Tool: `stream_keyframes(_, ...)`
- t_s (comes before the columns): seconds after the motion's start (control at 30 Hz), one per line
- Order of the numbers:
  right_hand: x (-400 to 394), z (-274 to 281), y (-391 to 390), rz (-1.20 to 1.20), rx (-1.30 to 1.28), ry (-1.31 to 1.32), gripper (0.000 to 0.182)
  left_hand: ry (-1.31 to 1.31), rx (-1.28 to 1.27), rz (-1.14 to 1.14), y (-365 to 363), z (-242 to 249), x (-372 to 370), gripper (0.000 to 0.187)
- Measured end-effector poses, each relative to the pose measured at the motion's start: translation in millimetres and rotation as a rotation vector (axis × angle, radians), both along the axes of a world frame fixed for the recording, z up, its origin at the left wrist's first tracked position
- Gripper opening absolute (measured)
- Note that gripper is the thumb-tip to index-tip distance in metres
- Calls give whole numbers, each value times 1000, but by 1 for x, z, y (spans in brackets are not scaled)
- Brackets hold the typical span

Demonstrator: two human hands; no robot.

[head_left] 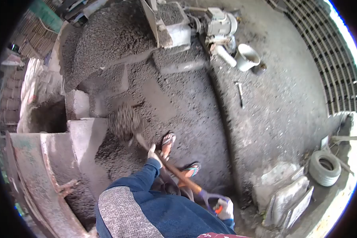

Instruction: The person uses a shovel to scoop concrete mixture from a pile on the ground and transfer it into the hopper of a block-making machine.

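A shovel with a wooden shaft (184,179) slants across in front of my body. My left hand (154,154), in a pale glove, is wrapped round the shaft near the blade end. At the other end, my gloved right hand (226,209) grips the purple handle (205,196), which has a bit of orange by it. The blade is mostly hidden under a blurred heap of dark, gravelly mix (125,121). Below the blade, more of this loose mix (117,152) lies on the floor beside a concrete block.
A large gravel pile (111,37) stands at the back left. To its right are a motor (221,24), a white bucket (247,58) and a hammer (240,94). Slabs (283,194) and a tire (324,168) lie right. A pit (49,116) opens left. My sandalled feet (167,146) stand close by.
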State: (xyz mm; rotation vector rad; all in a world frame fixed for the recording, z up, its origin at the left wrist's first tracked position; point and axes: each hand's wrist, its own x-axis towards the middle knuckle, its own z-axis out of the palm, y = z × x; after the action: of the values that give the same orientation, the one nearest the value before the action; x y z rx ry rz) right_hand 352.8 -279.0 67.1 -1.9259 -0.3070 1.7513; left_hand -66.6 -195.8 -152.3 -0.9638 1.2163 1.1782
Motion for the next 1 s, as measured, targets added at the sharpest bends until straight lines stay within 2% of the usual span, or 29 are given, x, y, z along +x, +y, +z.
stream_keyframes(0.03,8,25,-8,1,-39,-106,10,-12,-91,-102,-16,-3,14,50)
stream_keyframes(0.07,21,38,-18,-15,-50,-132,11,17,-131,-188,-39,-31,40,49)
stream_keyframes(0.1,34,44,-24,-40,-49,-157,12,-35,-100,-132,-70,-77,60,47)
stream_keyframes(0.17,76,61,-33,963,350,-636,10,-86,-118,-141,-91,-77,99,40)
stream_keyframes(0.2,74,56,-40,83,-61,-509,17,-156,-102,-108,-97,-76,113,38)
stream_keyframes(0.23,87,62,-38,-43,-83,-322,14,-153,-98,-121,-94,-77,119,38)
stream_keyframes(0.3,100,56,-38,-96,-31,-390,11,-141,-108,-150,-78,-42,126,36)
stream_keyframes(0.37,112,34,-32,57,134,-327,11,-103,20,-47,-51,-19,112,32)
stream_keyframes(0.4,98,40,-22,160,242,-324,13,-89,73,-57,-23,59,91,33)
stream_keyframes(0.43,91,30,-11,64,164,-248,12,29,172,-50,-4,104,74,35)
stream_keyframes(0.47,89,12,-7,201,339,-218,10,50,336,-4,11,123,53,36)
stream_keyframes(0.5,75,0,4,209,378,-113,9,84,463,1,26,169,30,34)
stream_keyframes(0.53,62,-11,14,215,411,-6,8,154,618,37,40,195,9,33)
stream_keyframes(0.57,38,-11,36,95,300,168,7,292,772,24,54,235,-13,33)
stream_keyframes(0.6,33,-30,53,394,522,31,7,376,859,48,69,251,-34,32)
stream_keyframes(0.63,21,-23,60,408,509,39,7,469,840,52,79,271,-48,31)
stream_keyframes(0.67,9,-16,68,422,495,47,6,411,843,36,78,259,-60,30)
stream_keyframes(0.7,-11,12,78,160,277,219,6,355,857,15,87,244,-70,30)
stream_keyframes(0.73,-8,19,79,-24,200,206,7,307,799,-15,83,234,-61,32)
stream_keyframes(0.77,11,9,78,-23,232,190,5,266,745,-51,70,223,-51,35)
stream_keyframes(0.8,12,26,77,-28,274,50,5,196,634,-15,61,218,-39,35)
stream_keyframes(0.87,27,32,74,-57,312,-92,7,45,347,38,48,206,-21,38)
stream_keyframes(0.9,31,35,74,-19,410,-129,8,80,271,30,45,191,-14,36)
stream_keyframes(0.97,25,47,86,36,411,-195,11,212,251,9,44,106,-24,28)
stream_keyframes(1.0,15,60,98,77,420,-211,13,209,144,24,50,87,-27,25)
